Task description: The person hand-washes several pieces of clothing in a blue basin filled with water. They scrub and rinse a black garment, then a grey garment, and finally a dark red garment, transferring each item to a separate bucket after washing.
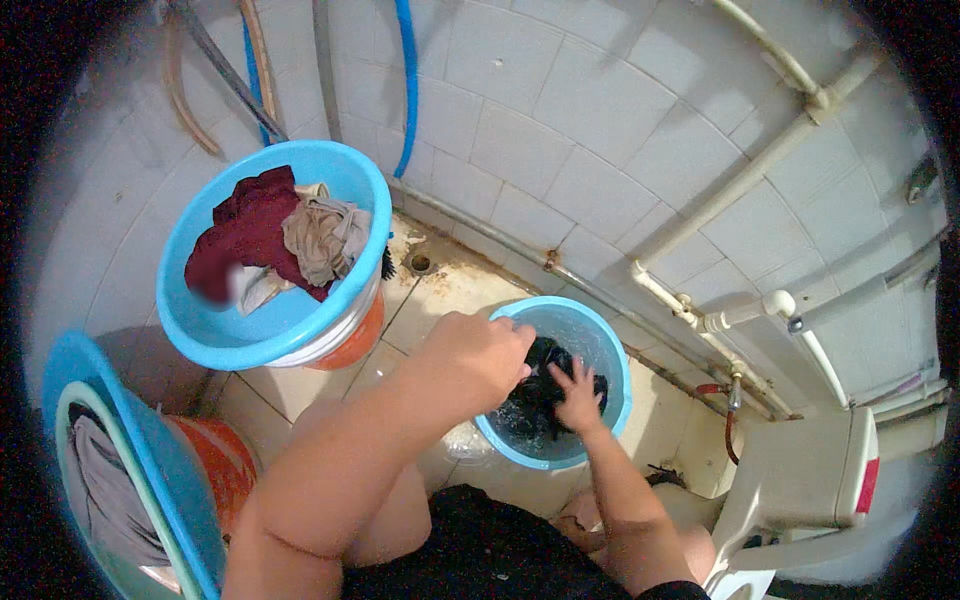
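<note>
Black cloth [543, 405] lies in water inside a light blue basin [618, 395] on the floor in front of me. Over the basin's left side, my left hand [488, 357] is closed, its fingers curled down beside the cloth; whatever they may hold is hidden. My right hand [577, 398] rests on the cloth's right part, fingers spread and partly in the water. The water looks stirred, with small bubbles and ripples around the fabric.
At the upper left, a blue basin [170, 318] of maroon and beige clothes sits on a bucket [350, 340]. More tubs [75, 350] with grey cloth stand lower left. Pipes [735, 195] run along the tiled wall; a toilet [800, 470] is at right, a floor drain [420, 263] beyond.
</note>
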Demonstrator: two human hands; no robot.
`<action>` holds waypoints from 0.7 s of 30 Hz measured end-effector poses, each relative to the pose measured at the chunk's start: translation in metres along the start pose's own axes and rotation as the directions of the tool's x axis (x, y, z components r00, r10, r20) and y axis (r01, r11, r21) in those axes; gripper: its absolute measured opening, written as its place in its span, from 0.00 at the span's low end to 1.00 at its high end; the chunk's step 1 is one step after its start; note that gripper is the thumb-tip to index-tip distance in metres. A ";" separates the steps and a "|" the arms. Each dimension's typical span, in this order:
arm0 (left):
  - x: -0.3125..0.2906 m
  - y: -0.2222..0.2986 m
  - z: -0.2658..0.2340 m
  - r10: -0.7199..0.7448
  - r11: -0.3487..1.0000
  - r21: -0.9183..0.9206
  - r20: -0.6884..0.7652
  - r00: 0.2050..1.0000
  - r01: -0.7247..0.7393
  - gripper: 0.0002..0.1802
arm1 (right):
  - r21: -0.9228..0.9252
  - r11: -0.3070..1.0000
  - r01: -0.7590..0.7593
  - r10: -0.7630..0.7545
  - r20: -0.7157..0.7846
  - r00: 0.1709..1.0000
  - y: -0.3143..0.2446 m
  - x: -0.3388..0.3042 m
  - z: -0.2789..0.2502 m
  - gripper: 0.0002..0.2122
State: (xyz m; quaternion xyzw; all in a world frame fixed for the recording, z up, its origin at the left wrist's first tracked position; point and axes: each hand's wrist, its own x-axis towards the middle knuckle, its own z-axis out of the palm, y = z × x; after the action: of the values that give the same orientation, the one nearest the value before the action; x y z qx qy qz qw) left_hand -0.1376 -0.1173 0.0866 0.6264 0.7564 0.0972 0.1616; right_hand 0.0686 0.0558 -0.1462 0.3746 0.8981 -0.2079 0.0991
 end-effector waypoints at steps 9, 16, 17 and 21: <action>0.000 0.002 -0.009 0.029 0.996 0.086 0.103 0.994 -0.038 0.22 | -0.372 0.924 0.085 -0.074 0.045 0.996 0.016 0.031 0.099 0.20; 0.004 0.006 0.004 0.013 0.997 0.070 0.042 0.999 -0.016 0.19 | -0.072 0.987 -0.146 0.157 0.184 0.970 0.019 0.067 0.094 0.16; 0.008 0.008 0.005 0.020 0.996 0.087 0.048 0.999 -0.024 0.18 | -0.141 0.983 -0.113 0.137 0.173 0.975 0.027 0.070 0.100 0.17; 0.012 0.002 0.016 0.054 0.996 0.073 -0.011 0.998 -0.053 0.17 | 0.127 0.992 -0.018 -0.002 0.159 0.987 0.038 0.061 0.049 0.23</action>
State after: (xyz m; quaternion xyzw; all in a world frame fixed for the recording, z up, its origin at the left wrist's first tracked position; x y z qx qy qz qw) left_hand -0.1317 -0.1060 0.0707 0.6511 0.7435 0.0778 0.1310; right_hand 0.0536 0.0965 -0.2217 0.3660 0.8706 -0.2941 0.1471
